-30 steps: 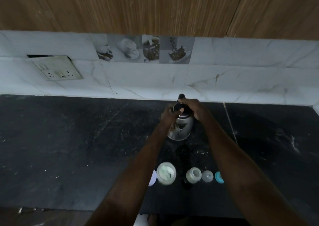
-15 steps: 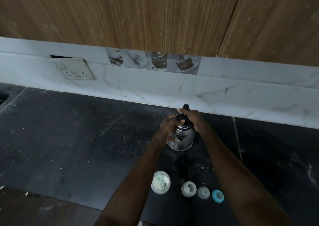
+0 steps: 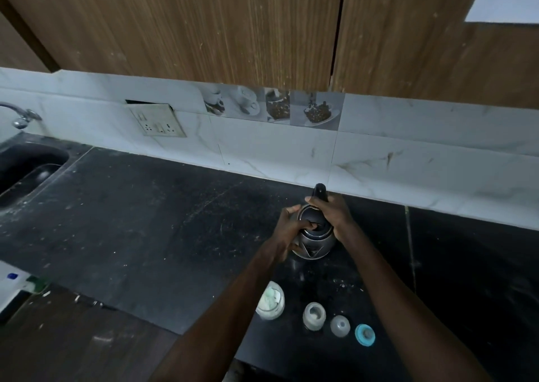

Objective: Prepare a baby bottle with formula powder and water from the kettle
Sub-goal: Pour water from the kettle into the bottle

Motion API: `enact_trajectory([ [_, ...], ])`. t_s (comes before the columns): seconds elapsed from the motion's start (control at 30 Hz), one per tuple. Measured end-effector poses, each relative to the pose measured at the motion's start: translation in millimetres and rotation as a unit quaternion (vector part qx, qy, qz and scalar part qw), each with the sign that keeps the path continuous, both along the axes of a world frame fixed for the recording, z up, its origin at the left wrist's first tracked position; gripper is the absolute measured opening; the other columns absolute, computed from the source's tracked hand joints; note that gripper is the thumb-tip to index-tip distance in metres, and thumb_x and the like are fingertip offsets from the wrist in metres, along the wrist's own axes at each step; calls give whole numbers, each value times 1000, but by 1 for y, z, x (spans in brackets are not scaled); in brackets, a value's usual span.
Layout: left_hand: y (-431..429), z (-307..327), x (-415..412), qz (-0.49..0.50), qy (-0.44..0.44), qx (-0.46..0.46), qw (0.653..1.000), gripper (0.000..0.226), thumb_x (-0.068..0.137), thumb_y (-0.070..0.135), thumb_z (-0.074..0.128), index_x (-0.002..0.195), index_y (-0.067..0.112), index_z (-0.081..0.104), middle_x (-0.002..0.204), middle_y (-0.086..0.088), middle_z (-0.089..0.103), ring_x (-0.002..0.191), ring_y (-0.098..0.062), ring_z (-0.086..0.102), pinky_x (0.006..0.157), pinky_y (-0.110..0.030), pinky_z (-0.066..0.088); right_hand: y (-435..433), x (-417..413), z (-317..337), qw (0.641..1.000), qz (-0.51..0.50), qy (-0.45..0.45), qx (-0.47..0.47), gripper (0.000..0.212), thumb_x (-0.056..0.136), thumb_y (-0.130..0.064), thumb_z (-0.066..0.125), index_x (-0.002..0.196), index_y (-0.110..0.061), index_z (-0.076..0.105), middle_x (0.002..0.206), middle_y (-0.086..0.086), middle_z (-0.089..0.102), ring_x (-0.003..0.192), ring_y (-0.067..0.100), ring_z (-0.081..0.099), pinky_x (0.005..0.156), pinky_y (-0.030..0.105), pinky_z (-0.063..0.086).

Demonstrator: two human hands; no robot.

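- Right hand (image 3: pixel 331 214) is wrapped firmly round the black handle (image 3: pixel 319 190) of the kettle (image 3: pixel 315 244), which stands on the dark counter (image 3: pixel 145 236) near the tiled backsplash (image 3: pixel 277 154).
- Left hand (image 3: pixel 287 230) is curled over the lid (image 3: pixel 312 219), thumb at the far rim and fingers on top; I cannot tell whether the lid is raised at all.
- My reading is that the kettle is being opened or checked before any pouring, as it sits level and no water is running.
- Nearer the person, the baby bottle (image 3: pixel 314 316) stands open and upright, with the formula jar (image 3: pixel 271 300) to its left and a clear cap (image 3: pixel 340 325) and blue ring (image 3: pixel 365 335) to its right, all apart from one another. Whether powder is in the bottle is not visible.
- Next, the kettle needs lifting towards the person and tipping slowly, spout over the bottle's narrow mouth; the left hand would serve better steadying the bottle.
- Both forearms reach over that row, which sits close to the counter's front edge, so a careless drawback could knock pieces off.
- Open counter runs leftward to the sink (image 3: pixel 29 168).
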State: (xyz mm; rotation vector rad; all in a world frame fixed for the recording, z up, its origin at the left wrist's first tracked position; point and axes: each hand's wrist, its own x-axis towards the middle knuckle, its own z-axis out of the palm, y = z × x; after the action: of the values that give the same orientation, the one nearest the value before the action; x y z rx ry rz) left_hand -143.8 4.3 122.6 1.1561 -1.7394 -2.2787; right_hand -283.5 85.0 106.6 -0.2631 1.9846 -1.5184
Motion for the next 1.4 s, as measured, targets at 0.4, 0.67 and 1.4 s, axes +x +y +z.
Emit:
enact_trajectory([
  [0.4, 37, 0, 25, -71, 68, -10, 995, 83, 75, 14, 91, 141, 27, 42, 129, 1, 64, 111, -28, 72, 88, -61, 64, 59, 32, 26, 998, -39, 43, -23, 37, 74, -37, 90, 99, -12, 79, 90, 5, 81, 82, 26, 80, 82, 46, 66],
  [0.67, 52, -24, 51, -83, 104, -15, 991, 85, 72, 9, 92, 139, 39, 49, 145, -5, 58, 125, -34, 69, 89, -63, 64, 81, 70, 16, 990, -52, 132, 19, 40, 77, -42, 88, 100, -13, 74, 92, -3, 76, 85, 13, 75, 80, 40, 64],
  [1.4, 41, -56, 89, -133, 126, -129, 974, 110, 59, 13, 98, 151, 45, 48, 158, -3, 30, 148, -33, 44, 112, -55, 55, 91, 121, -11, 962, -42, 269, 7, 57, 75, -58, 75, 105, -9, 73, 109, 1, 70, 105, 7, 60, 93, 21, 49],
])
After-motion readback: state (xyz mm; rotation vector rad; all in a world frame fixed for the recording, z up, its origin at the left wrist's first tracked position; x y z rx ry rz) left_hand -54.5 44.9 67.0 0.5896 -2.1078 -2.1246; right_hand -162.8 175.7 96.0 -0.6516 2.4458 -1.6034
